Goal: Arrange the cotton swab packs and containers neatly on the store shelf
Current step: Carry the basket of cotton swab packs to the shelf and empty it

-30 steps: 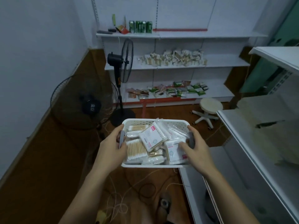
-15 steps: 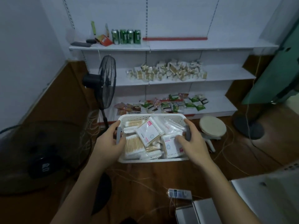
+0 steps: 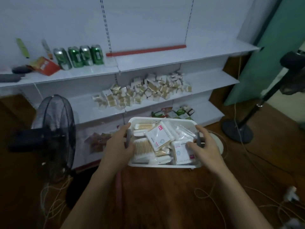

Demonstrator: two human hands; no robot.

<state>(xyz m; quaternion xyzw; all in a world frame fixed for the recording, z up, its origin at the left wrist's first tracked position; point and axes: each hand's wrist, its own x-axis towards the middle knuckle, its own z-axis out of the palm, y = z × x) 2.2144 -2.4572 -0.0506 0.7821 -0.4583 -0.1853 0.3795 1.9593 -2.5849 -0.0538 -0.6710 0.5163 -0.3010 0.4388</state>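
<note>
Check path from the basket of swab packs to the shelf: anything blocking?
Nothing visible blocks it. Left hand and right hand hold the basket in front of the shelf, whose top-right span is bare. The standing fan is off to the left.

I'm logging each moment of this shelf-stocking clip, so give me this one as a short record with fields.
carried item: white basket, held in the air in front of the shelves
contents: cotton swab packs, piled loosely
left hand: grips the basket's left end
right hand: grips the basket's right end
top shelf: green cans at left, right part bare
middle shelf: heap of small packs
floor: standing fan, loose cords
</note>
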